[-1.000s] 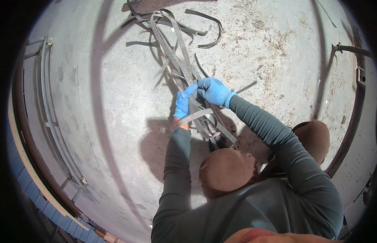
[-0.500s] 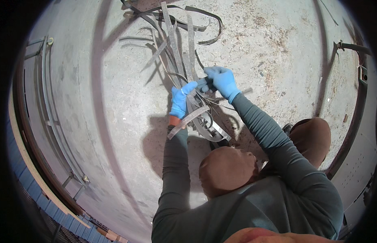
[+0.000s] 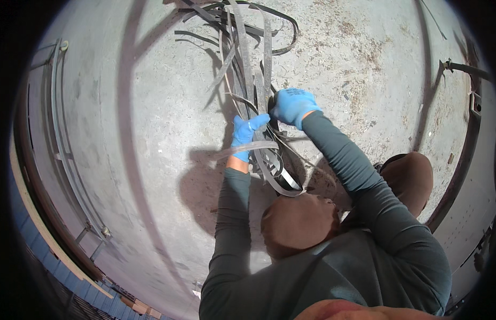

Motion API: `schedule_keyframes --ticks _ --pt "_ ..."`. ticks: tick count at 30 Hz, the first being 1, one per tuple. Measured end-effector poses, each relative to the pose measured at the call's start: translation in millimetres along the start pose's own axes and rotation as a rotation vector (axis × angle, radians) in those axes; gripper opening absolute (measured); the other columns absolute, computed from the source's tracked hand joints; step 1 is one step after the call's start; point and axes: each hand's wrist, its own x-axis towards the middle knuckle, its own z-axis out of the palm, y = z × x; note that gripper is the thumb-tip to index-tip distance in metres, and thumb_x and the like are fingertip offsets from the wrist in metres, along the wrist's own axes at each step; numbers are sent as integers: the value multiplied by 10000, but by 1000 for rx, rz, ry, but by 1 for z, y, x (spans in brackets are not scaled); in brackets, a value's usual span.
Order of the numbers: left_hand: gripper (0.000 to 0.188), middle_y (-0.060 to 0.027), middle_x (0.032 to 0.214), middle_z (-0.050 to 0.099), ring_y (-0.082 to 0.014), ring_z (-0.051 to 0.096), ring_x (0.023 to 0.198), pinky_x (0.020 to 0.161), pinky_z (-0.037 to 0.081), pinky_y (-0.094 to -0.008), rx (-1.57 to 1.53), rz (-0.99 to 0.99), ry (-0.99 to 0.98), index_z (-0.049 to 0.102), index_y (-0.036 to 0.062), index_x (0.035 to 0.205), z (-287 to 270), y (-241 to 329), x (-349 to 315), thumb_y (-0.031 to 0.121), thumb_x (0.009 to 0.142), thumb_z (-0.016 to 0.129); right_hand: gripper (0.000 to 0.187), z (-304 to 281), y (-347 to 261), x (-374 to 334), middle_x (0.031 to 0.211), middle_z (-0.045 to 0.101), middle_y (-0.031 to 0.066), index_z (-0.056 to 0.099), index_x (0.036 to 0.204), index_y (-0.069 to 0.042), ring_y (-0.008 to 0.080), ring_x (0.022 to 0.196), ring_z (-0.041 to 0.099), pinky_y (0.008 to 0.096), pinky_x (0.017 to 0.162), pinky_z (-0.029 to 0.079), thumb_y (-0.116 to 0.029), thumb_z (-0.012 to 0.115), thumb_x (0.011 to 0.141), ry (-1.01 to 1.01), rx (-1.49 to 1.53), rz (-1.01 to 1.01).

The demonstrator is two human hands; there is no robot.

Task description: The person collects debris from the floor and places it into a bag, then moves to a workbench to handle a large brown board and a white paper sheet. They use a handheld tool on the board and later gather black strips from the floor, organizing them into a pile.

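A long bundle of flat grey and black strips (image 3: 259, 88) runs from the top of the view toward my knees. My left hand (image 3: 243, 137), in a blue glove, is closed round the bundle from its left side, thumb pointing right across it. One loose pale strip (image 3: 261, 144) crosses over the left wrist. Just right of the bundle, my right hand (image 3: 295, 106), also gloved in blue, makes a fist with its back upward. Dark strip material (image 3: 272, 120) shows at its left edge; the fingers themselves are mostly hidden. Looped strip ends (image 3: 282, 184) hang near my knee.
Speckled concrete floor (image 3: 168, 112) lies beneath, with brown debris (image 3: 360, 45) scattered at the upper right. A metal rail frame (image 3: 64, 122) stands at left. At right a dark bar (image 3: 466, 68) juts inward. My brown-clad knees (image 3: 301, 221) are close below the bundle.
Both hands and the bundle have shifted slightly right. My right hand has turned into a back-up fist beside the bundle, covering the dark piece seen stretched between the hands before.
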Motion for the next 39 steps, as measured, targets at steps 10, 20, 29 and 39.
schedule_keyframes --ticks 10,20,29,39 --pt "363 -95 917 739 -183 698 769 683 567 -326 35 62 194 741 -86 1032 -16 20 -17 186 811 838 273 43 40 61 1032 754 189 771 1009 -67 366 975 732 464 839 564 -277 644 890 247 -38 32" --pt "346 -105 982 738 -212 701 810 731 571 -352 164 -21 205 740 -59 1093 -25 -5 8 161 831 793 298 44 68 71 998 746 196 775 1014 -111 394 962 724 478 833 570 -344 640 887 374 15 69" --pt "683 -142 1017 710 -213 693 863 766 578 -349 59 -89 158 481 -156 1247 -19 -8 14 174 781 856 215 69 39 107 982 768 151 792 1022 -110 336 932 751 469 776 586 -211 645 901 294 -133 88" --pt "419 -144 1055 724 -231 693 920 839 566 -365 -61 -123 189 691 -102 1130 -24 -19 17 173 829 790 208 76 56 87 996 746 184 764 998 -146 364 937 728 464 826 577 -261 728 828 376 18 154"
